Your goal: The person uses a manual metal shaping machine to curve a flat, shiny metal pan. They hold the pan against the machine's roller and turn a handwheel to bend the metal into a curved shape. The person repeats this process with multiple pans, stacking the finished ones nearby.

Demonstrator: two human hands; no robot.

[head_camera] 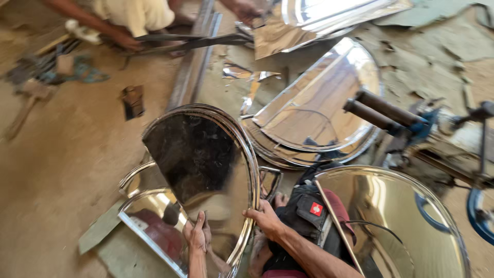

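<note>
I hold a large shiny half-round steel sheet with a rolled rim (206, 159) upright and tilted in front of me. My left hand (196, 234) presses flat against its mirror face near the bottom. My right hand (265, 219) grips its curved right rim. Below it lies a similar polished piece (149, 216) on the dirt floor. At my right knee rests another shiny half-round piece (396, 221).
A stack of polished half-round sheets (319, 103) lies ahead. A machine with two dark rollers (383, 110) stands at the right. At the top another person's hands (123, 38) hold a long metal strip (190, 41). Scraps and tools (133, 100) lie on the floor.
</note>
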